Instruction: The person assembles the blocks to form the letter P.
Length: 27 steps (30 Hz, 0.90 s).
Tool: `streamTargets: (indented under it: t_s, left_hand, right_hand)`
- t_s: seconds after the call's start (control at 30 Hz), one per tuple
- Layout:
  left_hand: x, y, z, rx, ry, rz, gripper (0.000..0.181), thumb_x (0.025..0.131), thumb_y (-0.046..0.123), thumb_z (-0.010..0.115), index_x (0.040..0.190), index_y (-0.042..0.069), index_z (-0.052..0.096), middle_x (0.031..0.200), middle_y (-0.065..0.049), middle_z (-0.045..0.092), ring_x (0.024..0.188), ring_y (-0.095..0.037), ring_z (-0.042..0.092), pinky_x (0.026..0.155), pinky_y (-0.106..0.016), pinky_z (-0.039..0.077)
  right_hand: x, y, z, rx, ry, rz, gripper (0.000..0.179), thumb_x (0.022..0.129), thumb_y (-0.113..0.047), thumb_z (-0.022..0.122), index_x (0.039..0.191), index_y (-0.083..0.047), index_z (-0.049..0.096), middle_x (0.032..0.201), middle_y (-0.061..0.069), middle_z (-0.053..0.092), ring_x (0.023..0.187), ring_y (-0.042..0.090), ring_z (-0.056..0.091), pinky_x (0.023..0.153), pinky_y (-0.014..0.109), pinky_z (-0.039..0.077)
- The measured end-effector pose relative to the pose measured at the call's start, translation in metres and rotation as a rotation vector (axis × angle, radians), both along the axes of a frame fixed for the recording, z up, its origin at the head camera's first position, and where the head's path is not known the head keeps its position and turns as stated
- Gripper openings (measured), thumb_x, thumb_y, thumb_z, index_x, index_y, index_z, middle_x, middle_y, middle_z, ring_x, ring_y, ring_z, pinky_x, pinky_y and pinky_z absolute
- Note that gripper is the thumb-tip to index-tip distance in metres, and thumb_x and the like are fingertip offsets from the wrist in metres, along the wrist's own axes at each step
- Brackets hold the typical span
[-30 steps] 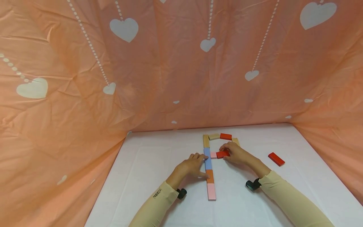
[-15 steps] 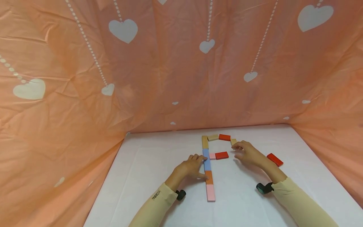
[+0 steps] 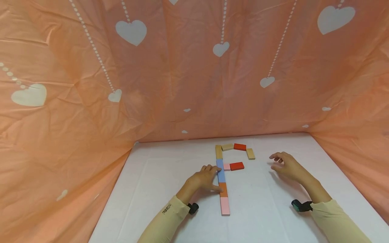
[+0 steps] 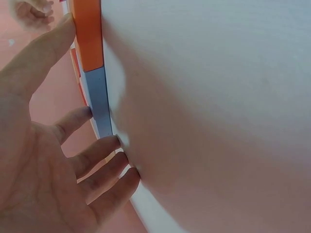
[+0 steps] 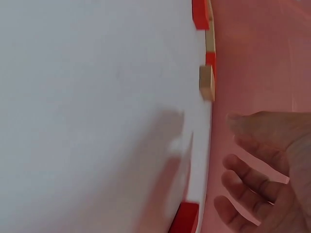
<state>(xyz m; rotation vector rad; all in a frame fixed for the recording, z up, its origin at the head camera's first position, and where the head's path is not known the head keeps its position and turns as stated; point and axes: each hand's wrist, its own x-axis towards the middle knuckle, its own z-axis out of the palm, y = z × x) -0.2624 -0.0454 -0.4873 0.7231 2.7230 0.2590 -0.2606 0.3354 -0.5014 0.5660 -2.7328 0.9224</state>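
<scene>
Flat wooden blocks form a vertical column: a natural wood block (image 3: 218, 152) on top, blue (image 3: 221, 176), orange (image 3: 223, 190), then pink (image 3: 225, 206). My left hand (image 3: 204, 179) rests beside it, fingertips at the blue part and thumb at the orange block. From the column's top, a pale block (image 3: 227, 147), a red block (image 3: 240, 146) and a tilted wood block (image 3: 250, 154) curve rightward. Lower down, a small pink block (image 3: 227, 167) and a red block (image 3: 237, 166) extend right. My right hand (image 3: 288, 166) hovers over the table, fingers loosely bent, holding nothing.
A loose red block (image 5: 185, 217) lies near my right hand in the right wrist view; the hand and forearm hide it in the head view. The white table (image 3: 170, 158) meets an orange-pink cloth (image 3: 182, 84) with hearts behind and at the sides.
My right hand has let go of the lower red block and moved right, past the tilted wood block, toward where the loose red block lay. My left hand has stayed put.
</scene>
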Motion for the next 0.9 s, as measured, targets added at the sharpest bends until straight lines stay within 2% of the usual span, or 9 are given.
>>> streamTargets:
  t_s: [0.17,0.33,0.5,0.7,0.9]
  left_hand:
    - [-0.001,0.000,-0.002,-0.007,-0.001,-0.003,0.091,0.089,0.058,0.084,0.161,0.020,0.044,0.147,-0.009,0.052,0.134,-0.026,0.048,0.108,-0.042,0.052]
    - [-0.001,0.001,-0.003,-0.007,0.000,-0.006,0.091,0.089,0.058,0.084,0.161,0.020,0.044,0.148,-0.009,0.051,0.132,-0.025,0.048,0.108,-0.042,0.052]
    - [-0.002,0.001,-0.002,0.002,-0.001,-0.003,0.092,0.089,0.058,0.084,0.161,0.019,0.044,0.148,-0.010,0.051,0.133,-0.026,0.048,0.107,-0.043,0.052]
    - [0.000,0.001,0.001,0.001,-0.007,0.003,0.091,0.089,0.056,0.085,0.161,0.019,0.044,0.148,-0.010,0.051,0.133,-0.026,0.048,0.109,-0.043,0.052]
    - [0.000,0.002,0.000,0.004,-0.012,0.009,0.090,0.089,0.055,0.085,0.160,0.019,0.045,0.147,-0.010,0.052,0.132,-0.025,0.048,0.108,-0.043,0.052]
  right_hand:
    - [0.005,0.019,-0.004,0.032,-0.043,-0.079,0.036,0.087,-0.002,0.085,0.119,0.006,0.069,0.101,0.019,0.066,0.092,0.035,0.061,0.079,0.045,0.050]
    - [0.010,0.037,-0.008,0.055,-0.094,-0.142,0.041,0.088,-0.007,0.085,0.122,0.006,0.067,0.105,0.023,0.065,0.100,0.043,0.060,0.085,0.054,0.047]
    - [0.016,0.048,-0.006,0.083,-0.178,-0.182,0.050,0.090,-0.014,0.085,0.129,0.007,0.061,0.111,0.031,0.061,0.105,0.051,0.057,0.086,0.064,0.050]
    - [0.021,0.054,-0.004,0.092,-0.315,-0.181,0.068,0.090,-0.021,0.086,0.140,0.009,0.049,0.119,0.040,0.054,0.107,0.053,0.055,0.088,0.069,0.053]
    - [0.024,0.057,-0.005,0.063,-0.359,-0.157,0.072,0.090,-0.019,0.086,0.142,0.010,0.046,0.122,0.039,0.051,0.106,0.049,0.059,0.089,0.064,0.058]
